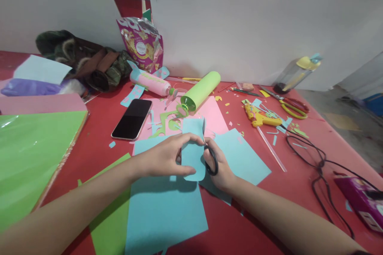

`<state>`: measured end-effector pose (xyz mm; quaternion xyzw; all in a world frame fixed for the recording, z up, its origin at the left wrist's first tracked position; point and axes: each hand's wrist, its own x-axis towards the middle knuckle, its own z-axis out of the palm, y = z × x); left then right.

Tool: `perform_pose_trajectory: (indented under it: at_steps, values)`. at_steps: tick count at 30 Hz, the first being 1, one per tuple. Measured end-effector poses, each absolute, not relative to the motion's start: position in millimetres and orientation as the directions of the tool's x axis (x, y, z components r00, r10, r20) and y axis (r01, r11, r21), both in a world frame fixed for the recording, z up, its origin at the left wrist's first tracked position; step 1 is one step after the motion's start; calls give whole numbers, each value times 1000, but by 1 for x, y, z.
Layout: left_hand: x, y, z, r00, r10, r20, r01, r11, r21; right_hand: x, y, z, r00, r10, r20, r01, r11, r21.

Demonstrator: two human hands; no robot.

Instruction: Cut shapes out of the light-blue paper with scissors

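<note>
My left hand [163, 157] pinches a small light-blue paper piece [193, 149] with rounded corners, held upright over the table. My right hand [220, 167] grips black-handled scissors [211, 159], whose blades meet the paper's right edge. Under both hands lie larger light-blue sheets [166, 211] on the red table [269, 207]. A pink sheet [214, 117] with green and blue scraps sits just beyond the hands.
A black phone [132, 119] lies left of centre. Behind are a green roll [201, 91], a pink bottle [151, 83], a snack bag [142, 44], a yellow glue gun [259, 117] with black cord [317, 167], red-yellow scissors [291, 106] and a water bottle [296, 72]. Green card stack [32, 151] lies left.
</note>
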<state>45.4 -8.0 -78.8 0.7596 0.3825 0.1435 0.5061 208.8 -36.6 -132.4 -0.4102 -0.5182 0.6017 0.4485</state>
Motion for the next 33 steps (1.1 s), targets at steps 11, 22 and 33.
perform_pose_trajectory:
  at_steps: [11, 22, 33]
  values:
    - [46, -9, -78, 669, 727, -157, 446, -224, 866, 209, -37, -137, -276, 961, -26, -191, -81, -978]
    - [47, -9, -80, 670, 729, -142, 442, -238, 865, 209, -37, -138, -268, 963, -36, -200, -92, -975]
    - [45, -9, -80, 671, 719, -178, 446, -201, 872, 208, -37, -137, -266, 964, -28, -251, -97, -963]
